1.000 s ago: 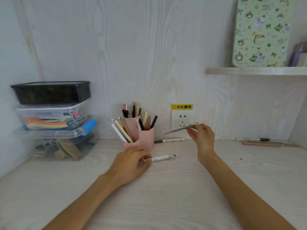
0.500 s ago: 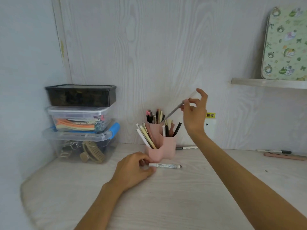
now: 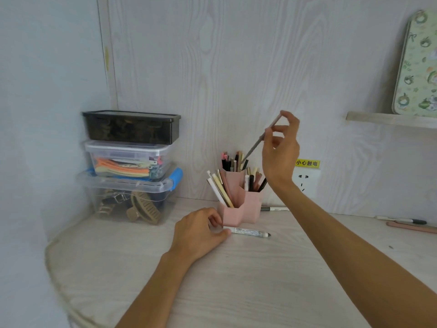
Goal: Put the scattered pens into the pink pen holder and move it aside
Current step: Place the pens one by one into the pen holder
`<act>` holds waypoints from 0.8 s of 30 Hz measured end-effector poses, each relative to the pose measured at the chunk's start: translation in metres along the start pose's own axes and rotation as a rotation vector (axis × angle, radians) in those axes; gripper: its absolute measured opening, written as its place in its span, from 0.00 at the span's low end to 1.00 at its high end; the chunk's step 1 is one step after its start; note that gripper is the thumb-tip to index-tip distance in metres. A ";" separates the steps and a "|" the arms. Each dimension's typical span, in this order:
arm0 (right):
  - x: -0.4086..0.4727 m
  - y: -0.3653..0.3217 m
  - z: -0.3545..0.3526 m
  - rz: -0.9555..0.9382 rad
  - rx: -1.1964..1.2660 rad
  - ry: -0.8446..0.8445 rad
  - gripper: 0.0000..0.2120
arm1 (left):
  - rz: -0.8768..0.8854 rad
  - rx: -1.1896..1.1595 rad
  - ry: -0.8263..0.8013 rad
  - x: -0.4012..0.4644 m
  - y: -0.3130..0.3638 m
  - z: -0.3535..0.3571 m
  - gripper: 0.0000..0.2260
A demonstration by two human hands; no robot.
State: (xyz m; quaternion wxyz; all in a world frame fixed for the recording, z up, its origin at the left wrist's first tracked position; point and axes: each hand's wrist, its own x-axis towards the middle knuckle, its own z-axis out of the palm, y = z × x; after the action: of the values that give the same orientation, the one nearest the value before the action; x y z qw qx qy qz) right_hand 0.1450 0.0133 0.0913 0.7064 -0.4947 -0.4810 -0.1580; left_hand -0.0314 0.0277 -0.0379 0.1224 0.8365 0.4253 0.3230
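Presently, right hand [image 3: 280, 152] pinches grey pen [image 3: 256, 145], tip over pink pen holder [image 3: 238, 209]; left hand [image 3: 199, 233] pinches white marker [image 3: 249, 232] on desk [image 3: 236, 280].

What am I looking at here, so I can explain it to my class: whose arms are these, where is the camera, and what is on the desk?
No machine: a person wears a camera on the head, looking down at both bare hands. The right hand pinches a grey pen, its tip over the pink pen holder, which is already full of pens. The left hand touches a white marker lying on the desk. More pens lie far right, one behind the holder. Stacked storage boxes stand left.
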 end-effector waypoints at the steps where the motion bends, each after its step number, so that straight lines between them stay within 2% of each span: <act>1: -0.001 0.000 0.002 -0.015 -0.051 -0.063 0.17 | 0.003 -0.008 0.009 0.000 0.001 -0.001 0.13; 4: -0.010 0.006 0.006 -0.121 -0.322 -0.393 0.11 | 0.022 -0.011 0.015 -0.002 0.002 -0.002 0.13; 6: -0.017 0.014 0.005 -0.197 -0.442 -0.550 0.10 | 0.038 -0.005 0.016 -0.002 0.002 -0.002 0.13; 11: -0.015 0.022 0.002 -0.059 -0.424 -0.790 0.15 | 0.099 0.012 -0.034 0.000 0.000 0.002 0.12; 13: -0.008 0.023 -0.004 -0.086 -0.414 -0.819 0.15 | 0.117 0.013 -0.054 0.000 -0.001 0.003 0.12; 14: -0.005 0.025 -0.009 -0.079 -0.355 -0.780 0.15 | 0.121 0.014 -0.060 0.000 -0.002 0.004 0.12; 17: -0.011 0.042 -0.032 0.074 -0.211 -0.477 0.11 | 0.115 0.002 -0.072 0.000 -0.004 0.005 0.10; 19: -0.029 0.067 -0.053 0.181 -0.334 -0.380 0.08 | 0.105 -0.012 -0.079 0.000 -0.004 0.005 0.08; 21: -0.053 0.097 -0.072 0.256 -0.508 -0.523 0.10 | 0.095 -0.021 -0.080 0.001 -0.004 0.006 0.07; 24: -0.079 0.115 -0.083 0.312 -0.708 -0.879 0.18 | 0.093 -0.013 -0.086 0.002 -0.005 0.005 0.08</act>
State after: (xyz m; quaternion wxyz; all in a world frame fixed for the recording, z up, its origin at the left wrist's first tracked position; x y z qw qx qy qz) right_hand 0.2305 -0.0245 -0.0417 0.2474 -0.7848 -0.5680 0.0169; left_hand -0.0310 0.0324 -0.0433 0.1311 0.8676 0.3783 0.2948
